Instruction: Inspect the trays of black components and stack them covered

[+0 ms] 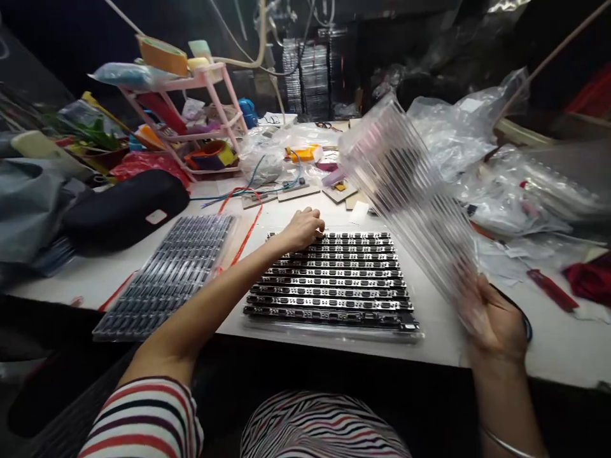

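Rows of black strips with silver connectors (pixel 329 292) lie in a clear plastic tray on the table before me. My left hand (pixel 304 229) reaches across to the far edge of these rows, its fingers curled down at the back strip; whatever the fingertips pinch is hidden. On the right, my right hand (pixel 503 321) grips one end of a ribbed clear plastic tray (pixel 410 184), held up tilted above the table and partly blurred. Left of the rows, another clear ribbed tray (pixel 172 273) lies flat, with dark pieces showing through it.
A black case (pixel 126 210) and a pink shelf rack (pixel 217 105) full of small goods stand at the left. Crumpled clear plastic bags (pixel 443 127) heap up at the back right. Near the right edge lies a red-handled tool (pixel 551 289). Red straps cross the table (pixel 449 337).
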The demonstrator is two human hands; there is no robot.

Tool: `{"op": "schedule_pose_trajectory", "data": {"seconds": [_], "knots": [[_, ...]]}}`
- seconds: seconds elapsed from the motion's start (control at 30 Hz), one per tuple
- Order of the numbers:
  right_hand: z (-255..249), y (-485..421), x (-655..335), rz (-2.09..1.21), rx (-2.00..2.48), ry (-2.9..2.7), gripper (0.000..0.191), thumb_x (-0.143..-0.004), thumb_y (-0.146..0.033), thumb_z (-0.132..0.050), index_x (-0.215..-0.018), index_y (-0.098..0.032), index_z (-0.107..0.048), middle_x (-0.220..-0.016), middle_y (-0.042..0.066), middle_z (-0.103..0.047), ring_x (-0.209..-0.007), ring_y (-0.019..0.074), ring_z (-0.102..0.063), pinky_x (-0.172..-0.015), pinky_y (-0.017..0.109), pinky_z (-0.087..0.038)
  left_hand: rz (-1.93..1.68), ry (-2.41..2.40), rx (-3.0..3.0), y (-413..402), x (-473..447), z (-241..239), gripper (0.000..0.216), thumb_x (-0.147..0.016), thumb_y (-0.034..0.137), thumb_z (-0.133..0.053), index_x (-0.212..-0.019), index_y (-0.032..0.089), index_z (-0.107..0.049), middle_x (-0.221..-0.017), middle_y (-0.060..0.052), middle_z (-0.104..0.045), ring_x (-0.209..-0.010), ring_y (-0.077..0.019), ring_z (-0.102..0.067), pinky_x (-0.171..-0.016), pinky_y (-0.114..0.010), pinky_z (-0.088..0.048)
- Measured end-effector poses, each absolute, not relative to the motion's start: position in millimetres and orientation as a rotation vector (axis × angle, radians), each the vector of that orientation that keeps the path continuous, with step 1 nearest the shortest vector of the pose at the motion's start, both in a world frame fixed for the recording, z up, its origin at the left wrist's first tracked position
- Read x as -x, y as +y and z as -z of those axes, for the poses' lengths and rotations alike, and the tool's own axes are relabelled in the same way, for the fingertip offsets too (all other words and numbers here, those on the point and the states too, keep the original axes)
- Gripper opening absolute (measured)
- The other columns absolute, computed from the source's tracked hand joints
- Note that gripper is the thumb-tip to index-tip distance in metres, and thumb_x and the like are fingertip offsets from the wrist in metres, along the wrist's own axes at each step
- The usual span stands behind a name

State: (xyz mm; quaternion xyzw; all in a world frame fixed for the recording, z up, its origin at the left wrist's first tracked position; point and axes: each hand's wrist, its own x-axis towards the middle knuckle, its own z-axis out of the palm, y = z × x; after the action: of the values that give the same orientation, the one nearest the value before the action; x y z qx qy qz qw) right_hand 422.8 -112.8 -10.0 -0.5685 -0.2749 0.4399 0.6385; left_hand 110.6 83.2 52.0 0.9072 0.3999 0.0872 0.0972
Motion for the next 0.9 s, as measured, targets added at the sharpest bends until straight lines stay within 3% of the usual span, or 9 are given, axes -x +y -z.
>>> {"op": "schedule_pose_trajectory", "data": {"seconds": [0.2,0.43,0.6,0.73,0.9], "knots": [[-0.8,-112.1,-415.5,-1.052,1.215,-0.444,0.036,-0.085,-0.039,-0.048,-0.115,-0.024,-0.061,-0.135,0.005,-0.054,-0.132,0.0208,-0.039,-0.112,0.04,-0.026,-0.115,1.103,-2.782,82.6,-112.4,-54.6,0.012,-0.079,0.011,-0.055,-0.073,0.016,-0.064,-0.084,-0.007,-0.059,-0.085,-0.0216,-0.047,-0.076,-0.034,-0.033],[-19.3,-111.7,-403.5,-1.079,1.174,-0.332,0.03,-0.086,-0.032,-0.044,-0.109,-0.021,-0.059,-0.139,0.006,-0.05,-0.127,0.0165,-0.046,-0.112,0.036,-0.027,-0.213,1.176,-2.801,79.8,-113.3,-55.0,0.008,-0.078,0.012,-0.061,-0.086,0.015,-0.062,-0.094,-0.007,-0.059,-0.092,-0.0228,-0.049,-0.078,-0.034,-0.035],[-22.6,-111.8,-403.3,-1.094,1.156,-0.288,0.029,-0.086,-0.03,-0.043,-0.109,-0.021,-0.059,-0.138,0.005,-0.05,-0.126,0.0153,-0.047,-0.112,0.035,-0.027,-0.394,1.132,-2.799,3.4,-133.5,-71.4,0.019,-0.09,0.01,-0.044,-0.096,0.012,-0.061,-0.1,-0.012,-0.06,-0.092,-0.0224,-0.049,-0.078,-0.036,-0.035],[-21.5,-113.1,-404.8,-1.092,1.138,-0.276,0.028,-0.086,-0.031,-0.045,-0.108,-0.022,-0.06,-0.136,0.003,-0.052,-0.125,0.0145,-0.047,-0.11,0.033,-0.03,-0.422,0.762,-2.839,-76.5,-165.0,-61.6,0.016,-0.09,0.013,-0.048,-0.09,0.018,-0.063,-0.094,-0.007,-0.061,-0.087,-0.019,-0.049,-0.077,-0.035,-0.034],[-20.0,-113.7,-404.4,-1.09,1.132,-0.285,0.026,-0.085,-0.031,-0.047,-0.105,-0.022,-0.062,-0.134,0.003,-0.054,-0.126,0.0165,-0.047,-0.112,0.038,-0.028,-0.519,0.821,-2.787,-110.3,-205.1,-30.7,0.021,-0.093,0.029,-0.048,-0.085,0.017,-0.062,-0.091,-0.009,-0.059,-0.086,-0.022,-0.047,-0.072,-0.038,-0.032]]}}
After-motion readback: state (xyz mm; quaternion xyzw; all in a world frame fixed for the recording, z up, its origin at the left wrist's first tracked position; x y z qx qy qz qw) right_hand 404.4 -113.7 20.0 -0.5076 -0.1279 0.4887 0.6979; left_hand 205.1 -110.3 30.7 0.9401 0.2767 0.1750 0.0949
